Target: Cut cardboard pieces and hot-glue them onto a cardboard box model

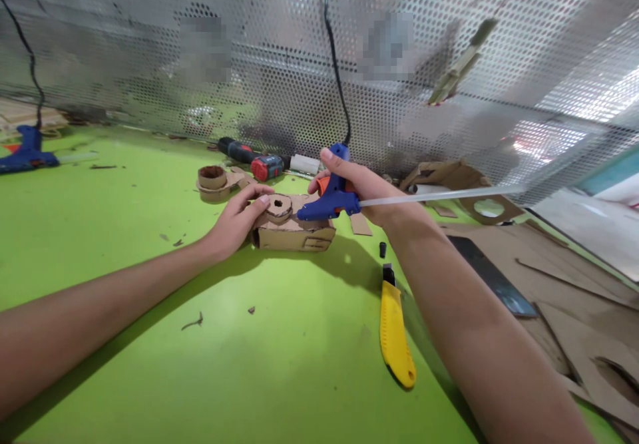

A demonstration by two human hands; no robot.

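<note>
My right hand (352, 181) is wrapped round a blue hot glue gun (332, 201), with a long clear glue stick (439, 196) poking out of its back end. The gun's nozzle points left, close above a small cardboard box (294, 237). On the box's top lies a round cardboard disc (279, 206) with a dark hole in its middle. My left hand (239, 221) grips the left side of the box, thumb and fingers resting against the disc. Whether the nozzle touches the cardboard I cannot tell.
A yellow utility knife (395, 331) lies in front of my right forearm. Behind the box are a cardboard ring piece (212, 181) and a cordless drill (252, 158). Cardboard sheets (564, 277) and a dark phone-like slab (492, 274) lie right. Another glue gun (30, 151) rests far left, before a perforated metal screen (279, 64).
</note>
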